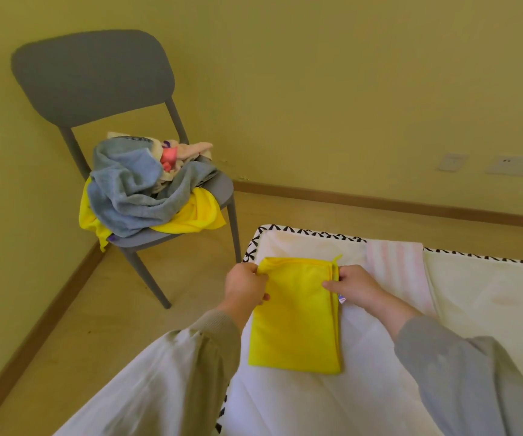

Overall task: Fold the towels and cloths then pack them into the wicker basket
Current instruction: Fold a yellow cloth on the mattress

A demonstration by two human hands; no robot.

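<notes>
A yellow cloth (298,319) lies folded into a long rectangle on the white mattress (364,388). My left hand (245,286) pinches its far left corner. My right hand (353,286) pinches its far right corner, where a small loop sticks up. A pink-and-white striped towel (398,272) lies flat on the mattress just right of my right hand. A heap of unfolded towels and cloths (146,190), grey-blue, yellow, pink and cream, sits on the grey chair (96,80). No wicker basket is in view.
The chair stands in the room's corner, left of the mattress. The mattress edge (301,231) has black-and-white trim. Wooden floor (102,325) runs between chair and mattress. Wall sockets (511,165) sit at the right.
</notes>
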